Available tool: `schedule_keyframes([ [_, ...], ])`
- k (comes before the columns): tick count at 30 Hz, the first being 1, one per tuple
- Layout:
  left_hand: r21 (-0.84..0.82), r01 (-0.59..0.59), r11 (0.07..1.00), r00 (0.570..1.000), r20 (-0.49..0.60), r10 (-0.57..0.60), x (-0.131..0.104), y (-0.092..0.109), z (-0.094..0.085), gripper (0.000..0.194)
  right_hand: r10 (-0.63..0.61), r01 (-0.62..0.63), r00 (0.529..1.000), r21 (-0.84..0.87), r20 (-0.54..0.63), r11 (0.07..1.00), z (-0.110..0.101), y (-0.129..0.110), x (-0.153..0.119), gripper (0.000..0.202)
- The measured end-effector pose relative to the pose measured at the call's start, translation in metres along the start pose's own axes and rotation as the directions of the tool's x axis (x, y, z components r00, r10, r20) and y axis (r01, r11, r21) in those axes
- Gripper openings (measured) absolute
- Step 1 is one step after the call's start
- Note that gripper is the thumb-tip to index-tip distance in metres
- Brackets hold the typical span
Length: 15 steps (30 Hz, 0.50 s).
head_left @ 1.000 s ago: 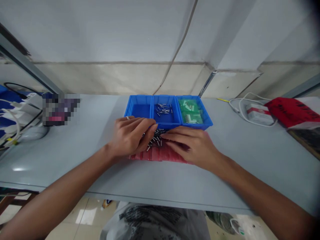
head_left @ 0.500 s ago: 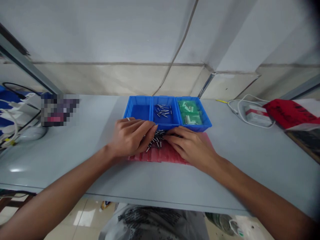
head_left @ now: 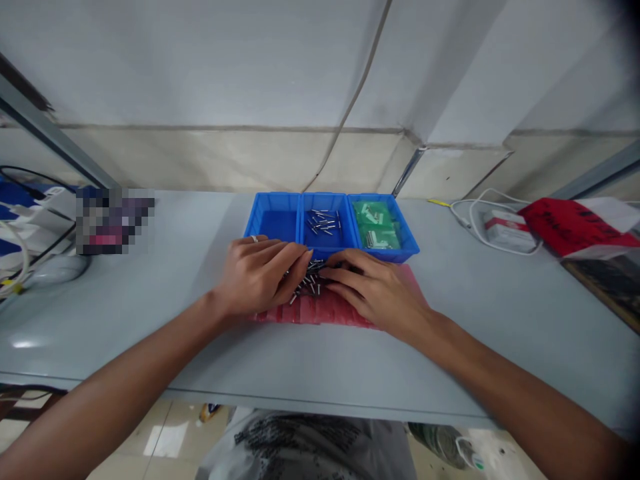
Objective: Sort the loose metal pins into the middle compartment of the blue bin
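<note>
Several small metal pins (head_left: 311,283) lie in a pile on a pink plastic sheet (head_left: 330,312). Against the pile's left side is my left hand (head_left: 265,273), its fingers curled together; what they hold, if anything, is hidden. My right hand (head_left: 367,285) reaches into the pile from the right, fingers bent and fingertips at the pins; whether a pin is between them is too small to tell. Just behind both hands stand three joined blue bins (head_left: 327,253). More pins (head_left: 321,221) lie in the middle bin, and green bags with small metal parts (head_left: 383,239) fill the right one.
Chargers and cables (head_left: 35,227) and a white mouse (head_left: 63,269) are at the table's left. At the right lie a white-and-red box (head_left: 509,230), a looped white cable and a red packet (head_left: 570,227). A wall rises behind the table (head_left: 165,267).
The whole view has shifted slightly, moving the scene a little left. My right hand's fingers have bent a bit more at the pile. My left hand keeps nearly the same pose.
</note>
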<state>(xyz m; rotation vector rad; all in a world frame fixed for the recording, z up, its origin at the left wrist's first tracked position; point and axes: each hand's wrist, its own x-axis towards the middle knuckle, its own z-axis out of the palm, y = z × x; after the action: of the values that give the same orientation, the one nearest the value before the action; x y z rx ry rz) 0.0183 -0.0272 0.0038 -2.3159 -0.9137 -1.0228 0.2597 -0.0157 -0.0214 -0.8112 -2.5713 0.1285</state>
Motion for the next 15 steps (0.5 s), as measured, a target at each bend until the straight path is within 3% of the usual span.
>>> schedule_keyframes([
  [4,0.009,-0.01,1.0,1.0,0.006,0.01,0.001,0.0,0.0,0.02,-0.015,0.014,1.0,0.017,0.027,1.0,0.001,-0.001,0.001,0.028],
  [8,0.008,0.001,1.0,1.0,0.013,-0.001,0.001,0.0,-0.001,0.02,-0.029,0.029,0.999,0.006,-0.027,1.0,-0.003,-0.001,0.001,0.029],
  [11,0.006,-0.001,1.0,1.0,0.018,0.001,0.002,0.001,-0.001,0.019,0.002,0.01,0.985,0.069,-0.171,0.998,-0.007,-0.002,0.001,0.029],
  [13,-0.001,-0.011,1.0,1.0,0.02,0.011,0.002,0.001,-0.001,0.017,0.08,-0.029,0.951,0.17,-0.298,0.985,-0.01,-0.004,0.002,0.029],
  [15,-0.024,-0.023,0.999,0.999,0.034,0.024,0.002,0.001,-0.002,0.014,0.169,-0.063,0.922,0.296,-0.348,0.953,-0.014,-0.006,0.003,0.026],
])
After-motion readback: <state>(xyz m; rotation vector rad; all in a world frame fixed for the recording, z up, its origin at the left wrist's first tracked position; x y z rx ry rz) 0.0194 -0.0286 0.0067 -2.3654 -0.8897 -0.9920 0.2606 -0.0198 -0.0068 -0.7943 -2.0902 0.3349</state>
